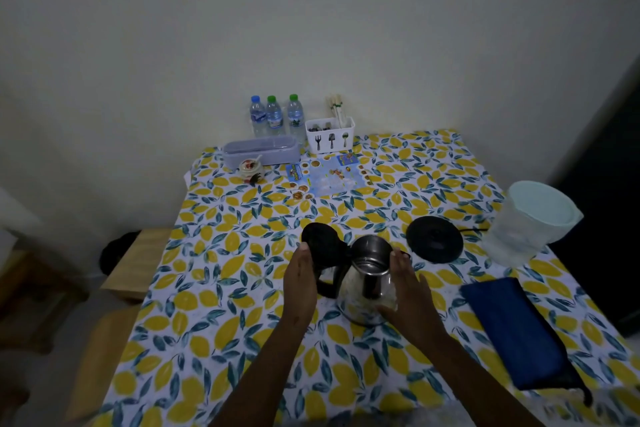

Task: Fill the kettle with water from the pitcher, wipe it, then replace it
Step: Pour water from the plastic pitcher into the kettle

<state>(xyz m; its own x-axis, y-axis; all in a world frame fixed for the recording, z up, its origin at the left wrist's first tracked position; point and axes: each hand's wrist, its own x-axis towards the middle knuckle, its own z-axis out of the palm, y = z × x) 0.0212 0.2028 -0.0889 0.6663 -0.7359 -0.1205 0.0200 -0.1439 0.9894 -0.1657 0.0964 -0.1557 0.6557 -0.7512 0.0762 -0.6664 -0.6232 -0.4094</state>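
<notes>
While both hands [300, 282] [407, 291] flank the open kettle [367, 279], their grip seems loose, palms hidden.

- A plain pale wall [311, 28] filled the upper half of the view, bare and dimly lit.
- The table [221, 288] stood pushed against that wall, covered by a cloth printed with yellow lemons and blue-green leaves.
- A light wooden bench [138, 263] sat just beside the table's left edge, with a dark rounded shape on the floor behind it; what it was could not be told.
- At the far right a dark doorway or panel [616, 184] rose beside the table.
- The light was low and greenish, and the corners fell into shadow.
</notes>
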